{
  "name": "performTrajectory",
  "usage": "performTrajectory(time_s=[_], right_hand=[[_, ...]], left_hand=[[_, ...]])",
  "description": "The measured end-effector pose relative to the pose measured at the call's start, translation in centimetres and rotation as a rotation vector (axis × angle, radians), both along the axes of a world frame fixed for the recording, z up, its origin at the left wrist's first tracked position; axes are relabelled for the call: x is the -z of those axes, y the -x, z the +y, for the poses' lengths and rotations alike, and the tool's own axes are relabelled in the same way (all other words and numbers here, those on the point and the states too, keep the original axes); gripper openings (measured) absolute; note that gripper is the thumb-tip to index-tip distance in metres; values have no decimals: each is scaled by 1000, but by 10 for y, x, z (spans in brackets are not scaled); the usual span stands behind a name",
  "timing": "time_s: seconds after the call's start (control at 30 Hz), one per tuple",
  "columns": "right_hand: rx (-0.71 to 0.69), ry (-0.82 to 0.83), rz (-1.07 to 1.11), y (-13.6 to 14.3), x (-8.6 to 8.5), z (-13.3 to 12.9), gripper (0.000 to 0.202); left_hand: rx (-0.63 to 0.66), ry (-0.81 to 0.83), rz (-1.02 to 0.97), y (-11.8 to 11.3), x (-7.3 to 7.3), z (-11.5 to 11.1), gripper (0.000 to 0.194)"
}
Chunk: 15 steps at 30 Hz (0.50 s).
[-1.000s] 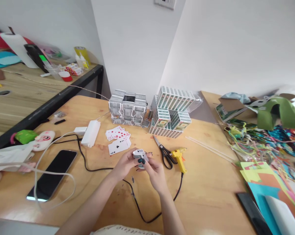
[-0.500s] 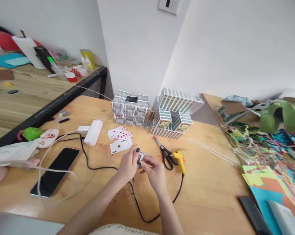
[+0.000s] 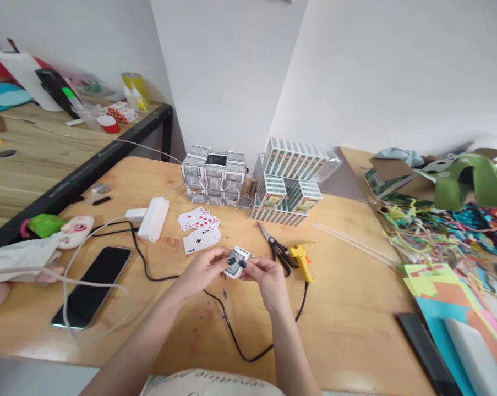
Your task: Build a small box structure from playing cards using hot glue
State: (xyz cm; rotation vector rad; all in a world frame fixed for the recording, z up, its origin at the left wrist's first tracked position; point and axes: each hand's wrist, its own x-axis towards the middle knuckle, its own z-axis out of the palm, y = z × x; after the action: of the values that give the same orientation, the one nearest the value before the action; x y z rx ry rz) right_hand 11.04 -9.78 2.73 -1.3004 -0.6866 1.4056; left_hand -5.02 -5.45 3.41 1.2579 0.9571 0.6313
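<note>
Between my two hands, above the table, is a patterned grey-and-white playing card [image 3: 236, 263]; whether it is one card or a folded piece of several I cannot tell. My left hand [image 3: 209, 268] pinches its left side, thumb on top. On its right side my right hand [image 3: 267, 278] grips it the same way. Beyond the hands lie loose playing cards [image 3: 198, 240], faces up, with an ace of clubs in front and red diamonds behind. Black-handled scissors [image 3: 278, 250] and a yellow glue gun [image 3: 301, 263] rest to the right of my right hand.
A hollow block built of cards [image 3: 215, 179] stands at the back, beside stacked card boxes [image 3: 289, 181]. A white power adapter [image 3: 153, 220], cables and a black phone [image 3: 92, 286] lie left. Clear glue sticks [image 3: 351, 242] and coloured paper [image 3: 450, 319] are right.
My hands have moved slightly apart and turned the card, so its patterned back now faces up. The view has shifted a little.
</note>
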Motion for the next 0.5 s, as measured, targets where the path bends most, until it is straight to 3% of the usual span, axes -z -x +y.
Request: performTrajectory(time_s=[0.17,0.5], right_hand=[[-8,14,-19,4,-1,-1,31],[-20,22,-43,5,-3,-1,29]], left_hand=[[-138,-26,70,-2,4,2,30],[-228,-7,102,-5,-3,1,26]])
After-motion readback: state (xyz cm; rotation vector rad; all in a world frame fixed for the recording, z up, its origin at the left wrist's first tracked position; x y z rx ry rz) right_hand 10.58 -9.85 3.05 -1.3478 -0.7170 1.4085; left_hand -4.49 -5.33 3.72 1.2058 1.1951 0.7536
